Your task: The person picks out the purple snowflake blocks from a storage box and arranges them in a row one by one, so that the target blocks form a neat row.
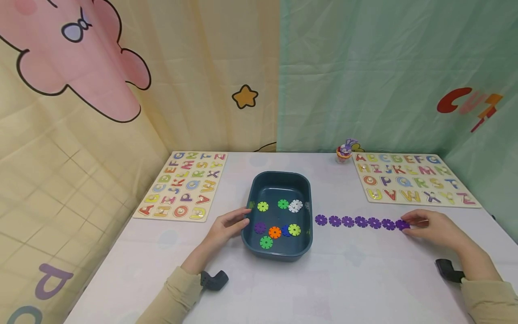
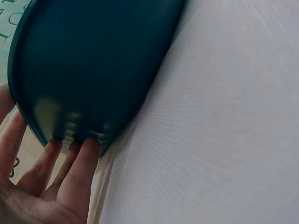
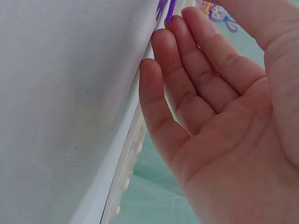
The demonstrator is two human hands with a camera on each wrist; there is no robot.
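A dark teal tray [image 1: 279,255] stands mid-table with several notched plastic discs inside, among them an orange disc [image 1: 274,232], a white disc [image 1: 297,205] and a purple disc [image 1: 260,228]. My left hand [image 1: 227,225] touches the tray's left side; in the left wrist view its extended fingertips rest against the outer wall. To the right of the tray runs a row of purple discs [image 1: 347,221]. At its far right end my right hand [image 1: 430,228] pinches the last purple disc [image 1: 401,224] between thumb and fingers. A sliver of purple [image 3: 171,10] shows by the fingertips in the right wrist view.
An alphabet board [image 1: 184,189] lies on the left of the table, and another alphabet board [image 1: 417,180] at the back right. Beside that one, near the back edge, stands a small purple rabbit figurine [image 1: 346,150]. Curtains [image 1: 344,67] hang behind the table.
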